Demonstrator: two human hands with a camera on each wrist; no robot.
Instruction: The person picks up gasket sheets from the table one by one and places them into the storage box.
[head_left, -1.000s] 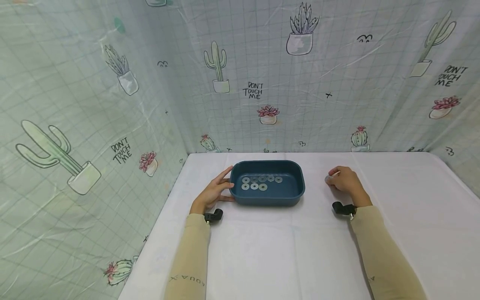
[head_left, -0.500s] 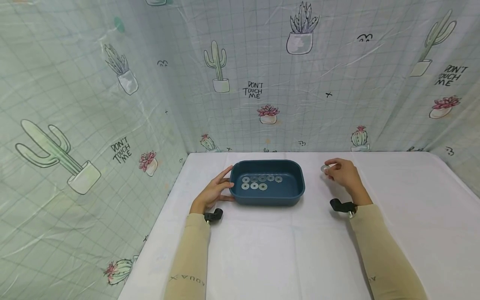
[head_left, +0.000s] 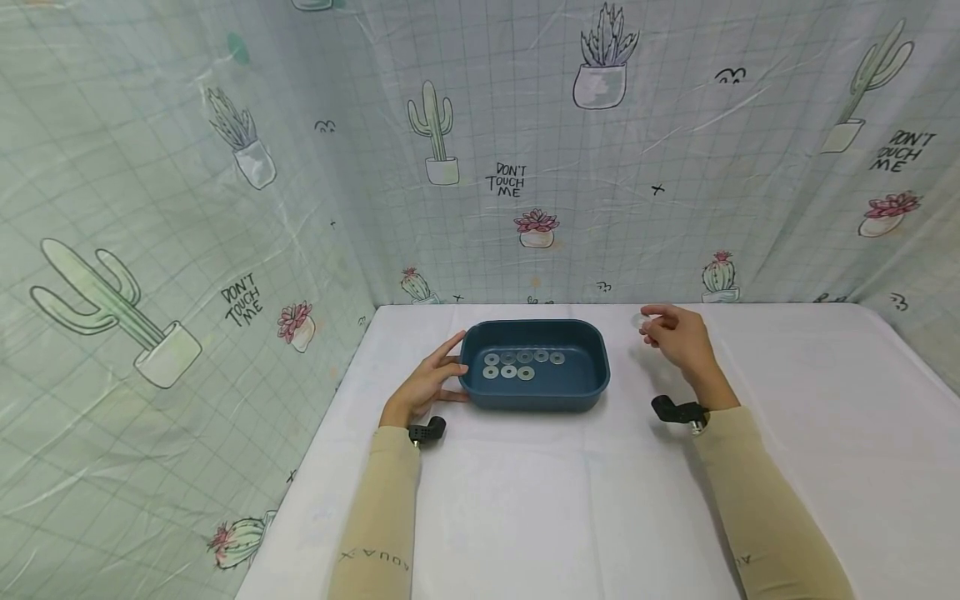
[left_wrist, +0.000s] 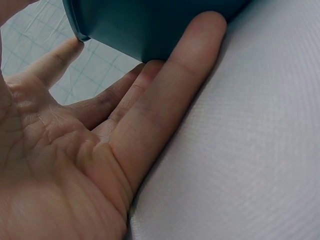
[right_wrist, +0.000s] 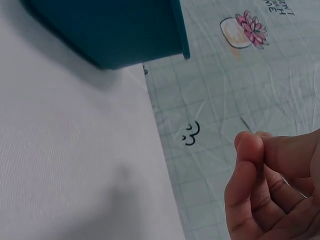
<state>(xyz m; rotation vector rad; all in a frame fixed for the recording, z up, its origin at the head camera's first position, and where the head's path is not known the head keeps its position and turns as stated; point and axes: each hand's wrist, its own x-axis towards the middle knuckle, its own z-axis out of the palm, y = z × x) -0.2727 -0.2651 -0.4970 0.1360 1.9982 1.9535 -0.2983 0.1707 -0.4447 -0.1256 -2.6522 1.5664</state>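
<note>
A dark blue rectangular tray sits on the white table, holding several flat metal washers laid in two rows. My left hand rests at its left end, with fairly straight, spread fingers touching the outer wall and one digit at the rim. To the right of the tray, my right hand is raised above the table and pinches a washer between thumb and fingertips. In the right wrist view this washer shows only as a thin edge above the fingertips.
A white cloth covers the table. Behind and to the left hangs a pale green curtain printed with cacti and lettering. Black cameras are strapped to the left wrist and the right wrist.
My right hand has lifted the washer from near the table and moved it up, away from me and slightly left. The left hand, tray and washers inside have stayed put.
</note>
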